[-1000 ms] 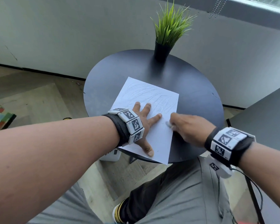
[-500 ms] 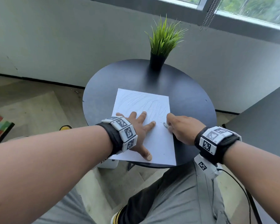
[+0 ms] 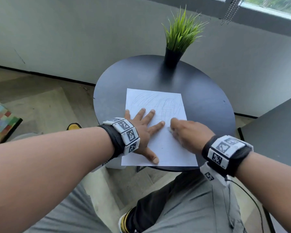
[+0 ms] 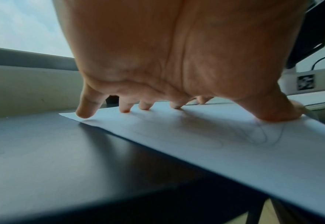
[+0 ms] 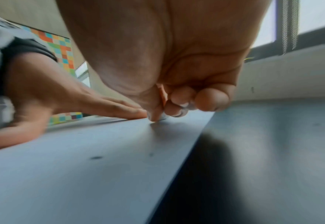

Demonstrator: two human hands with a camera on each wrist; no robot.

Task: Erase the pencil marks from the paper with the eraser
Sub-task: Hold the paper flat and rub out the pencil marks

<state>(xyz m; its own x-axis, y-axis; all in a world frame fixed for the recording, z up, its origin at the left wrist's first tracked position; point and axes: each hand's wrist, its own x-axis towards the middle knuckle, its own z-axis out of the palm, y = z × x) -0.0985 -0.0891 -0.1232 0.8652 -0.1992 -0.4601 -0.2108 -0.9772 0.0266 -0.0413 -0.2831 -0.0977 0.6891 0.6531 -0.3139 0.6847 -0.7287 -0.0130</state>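
white paper (image 3: 165, 145), faint pencil scribbles, near edge overhanging round black table (image 3: 205, 105). left hand (image 3: 141, 132) flat, fingers spread, pressing sheet. right hand (image 3: 190, 133) pinching small pale eraser (image 5: 163, 117) against paper. potted grass (image 3: 180, 39) at far rim.

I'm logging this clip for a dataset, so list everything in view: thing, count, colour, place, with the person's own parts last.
table: one, round, black, in front of the person
paper: one white sheet with faint pencil scribbles, on the table's near half, near edge overhanging the rim
eraser: one, pale, mostly hidden, pinched against the paper
potted plant: one, green grass in a black pot, far side of the table
patterned object: one, multicoloured checks, on the floor at far left
window: one, top right, a bead chain hanging by it
left hand: flat, fingers spread, presses the paper
right hand: pinches the eraser
wristbands: two, black with white tags, one per wrist
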